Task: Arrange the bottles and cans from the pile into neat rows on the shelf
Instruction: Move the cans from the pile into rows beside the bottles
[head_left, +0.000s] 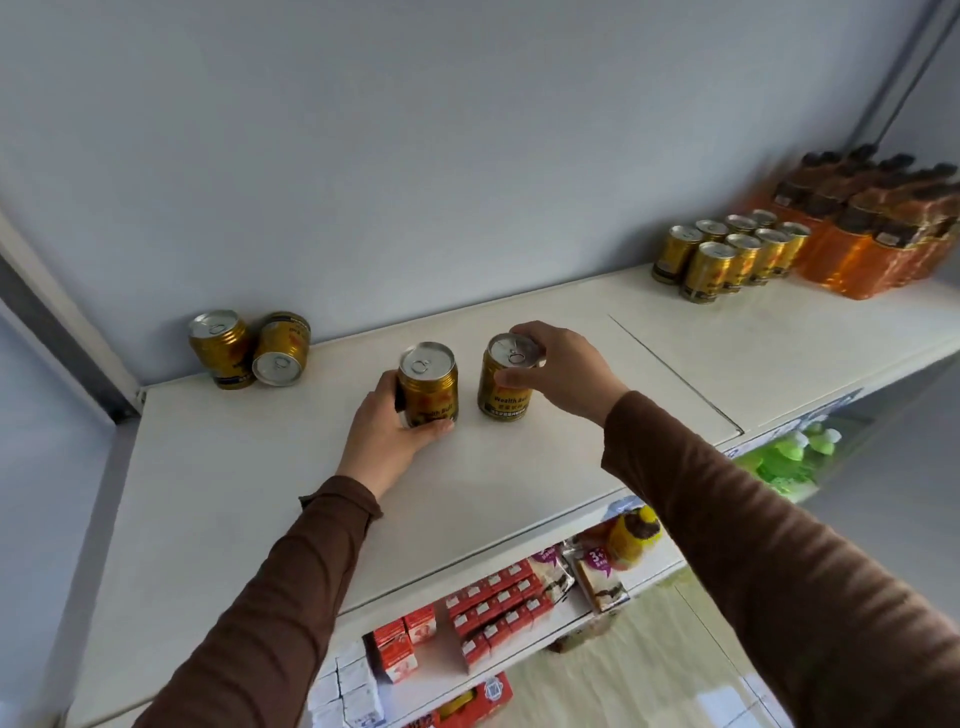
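Two gold cans stand upright in the middle of the white shelf (260, 509). My left hand (389, 436) wraps the base and left side of the left gold can (428, 384). My right hand (556, 379) grips the right gold can (506, 384) around its top rim. At the back left by the wall, one more can (221, 348) stands upright and another can (283, 348) leans tipped against it. Far right, several gold cans (727, 254) stand in two neat rows, beside orange bottles (878, 223) with dark caps.
A seam (675, 371) splits the shelf top into two panels. Below the front edge, lower shelves hold red cartons (493, 608), white boxes (353, 686), snack packets (597, 571), a yellow bottle (634, 535) and green bottles (784, 457). A grey post (62, 322) bounds the left.
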